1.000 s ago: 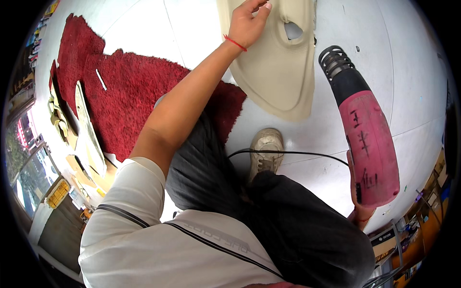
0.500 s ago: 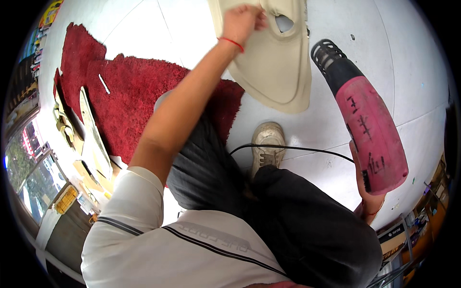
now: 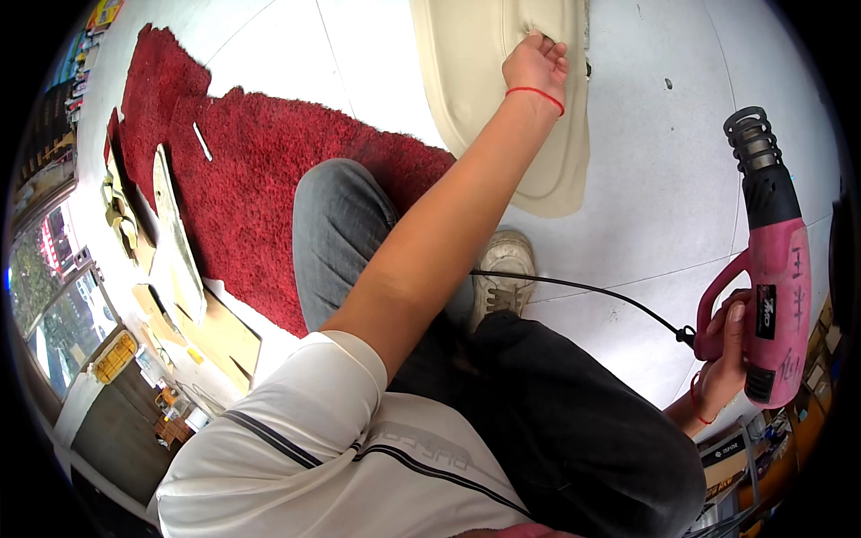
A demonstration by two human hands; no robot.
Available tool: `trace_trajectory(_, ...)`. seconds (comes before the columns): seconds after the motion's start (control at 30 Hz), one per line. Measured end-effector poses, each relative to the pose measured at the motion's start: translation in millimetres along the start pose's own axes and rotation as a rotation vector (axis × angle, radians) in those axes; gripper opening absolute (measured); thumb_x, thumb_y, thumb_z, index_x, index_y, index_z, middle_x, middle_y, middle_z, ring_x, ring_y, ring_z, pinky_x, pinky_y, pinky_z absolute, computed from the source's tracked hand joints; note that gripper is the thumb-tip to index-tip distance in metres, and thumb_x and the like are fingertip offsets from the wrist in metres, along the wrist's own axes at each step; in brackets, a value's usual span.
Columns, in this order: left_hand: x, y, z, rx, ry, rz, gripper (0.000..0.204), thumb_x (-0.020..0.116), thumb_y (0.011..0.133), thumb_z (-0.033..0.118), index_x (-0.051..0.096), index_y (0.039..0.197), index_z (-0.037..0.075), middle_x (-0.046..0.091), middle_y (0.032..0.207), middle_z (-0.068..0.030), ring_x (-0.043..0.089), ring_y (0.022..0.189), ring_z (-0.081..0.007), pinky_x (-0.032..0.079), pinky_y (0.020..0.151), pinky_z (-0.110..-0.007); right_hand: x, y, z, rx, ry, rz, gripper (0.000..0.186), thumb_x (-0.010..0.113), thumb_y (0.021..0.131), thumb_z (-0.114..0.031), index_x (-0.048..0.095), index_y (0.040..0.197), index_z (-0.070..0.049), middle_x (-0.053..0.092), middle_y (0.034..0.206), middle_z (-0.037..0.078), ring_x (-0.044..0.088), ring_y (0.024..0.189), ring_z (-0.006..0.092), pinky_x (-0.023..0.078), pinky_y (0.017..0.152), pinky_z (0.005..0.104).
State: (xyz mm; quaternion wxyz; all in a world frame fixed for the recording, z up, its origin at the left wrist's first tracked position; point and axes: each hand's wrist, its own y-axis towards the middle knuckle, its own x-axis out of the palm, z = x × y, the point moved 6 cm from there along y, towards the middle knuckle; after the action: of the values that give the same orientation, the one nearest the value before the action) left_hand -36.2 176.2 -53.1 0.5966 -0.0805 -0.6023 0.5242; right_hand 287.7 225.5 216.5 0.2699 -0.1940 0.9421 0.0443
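A beige moulded panel [image 3: 462,72] with a soft-looking skin lies on the white floor at the far middle. My left hand [image 3: 536,70] is over it, fingers curled and pinching the skin at a puckered spot; the fingertips partly hide that spot. On the right, my right hand [image 3: 728,345] grips the handle of a pink heat gun [image 3: 778,287]. Its black neck and caged metal nozzle point up and away, well apart from the panel. A black cord [image 3: 592,287] runs from the handle across my shoe.
A ragged dark red carpet piece [image 3: 242,170] spreads over the floor on the left. Beside it lie a pale trim strip [image 3: 175,233] and a flat tan board [image 3: 224,336]. Boxes [image 3: 725,466] stand at the lower right. My shoe [image 3: 505,264] is just below the panel.
The heat gun has swung away to the right, its nozzle turned off the panel. My left hand has shifted right and slightly down on the panel, covering the hole seen before.
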Motion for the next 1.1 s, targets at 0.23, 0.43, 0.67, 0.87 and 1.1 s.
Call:
trace_trajectory(0.23, -4, 1, -8, 0.053, -0.079, 0.025, 0.028, 0.055, 0.105, 0.019, 0.049, 0.122, -0.002, 0.057, 0.119, -0.0112, 0.063, 0.092, -0.0202, 0.050, 0.071, -0.029, 0, -4, 10, 0.070, -0.011, -0.017, 0.015, 0.070, 0.098, -0.012, 0.065, 0.107, -0.001, 0.055, 0.073, -0.003, 0.044, 0.061, 0.0050, 0.030, 0.057, 0.0212)
trace_trajectory(0.43, -5, 3, -2, 0.091, 0.009, 0.027, 0.026, 0.054, 0.102, 0.015, 0.051, 0.115, -0.007, 0.058, 0.113, -0.0165, 0.065, 0.086, -0.0248, 0.053, 0.068, -0.032, 6, -3, 9, 0.053, -0.029, -0.029, 0.014, 0.072, 0.097, -0.012, 0.066, 0.105, -0.003, 0.054, 0.073, -0.003, 0.043, 0.062, 0.0044, 0.030, 0.058, 0.0211)
trace_trajectory(0.67, 4, -2, 8, 0.064, 0.302, 0.091, 0.026, 0.057, 0.102, 0.014, 0.059, 0.111, -0.010, 0.069, 0.108, -0.0204, 0.069, 0.080, -0.0257, 0.055, 0.065, -0.032, 10, -5, 10, 0.168, -0.083, -0.125, 0.016, 0.073, 0.095, -0.007, 0.067, 0.108, -0.001, 0.063, 0.087, 0.002, 0.053, 0.073, 0.0094, 0.040, 0.068, 0.0249)
trace_trajectory(0.87, -2, 7, 25, 0.023, 0.507, 0.004, 0.024, 0.064, 0.099, 0.015, 0.064, 0.111, -0.006, 0.075, 0.095, -0.0178, 0.071, 0.079, -0.0215, 0.054, 0.060, -0.030, 26, -4, 0, 0.045, -0.211, -0.204, 0.020, 0.074, 0.093, -0.003, 0.069, 0.112, 0.001, 0.069, 0.097, 0.006, 0.062, 0.085, 0.0142, 0.046, 0.079, 0.0286)
trace_trajectory(1.1, 27, -19, 129, 1.036, 1.158, -0.172, 0.025, 0.071, 0.094, 0.016, 0.071, 0.099, -0.008, 0.075, 0.083, -0.0116, 0.070, 0.075, -0.0149, 0.053, 0.063, -0.026, 73, -15, -3, -0.204, -0.306, -0.415, 0.025, 0.075, 0.090, 0.000, 0.070, 0.115, 0.004, 0.075, 0.107, 0.011, 0.070, 0.096, 0.0197, 0.052, 0.089, 0.0321)
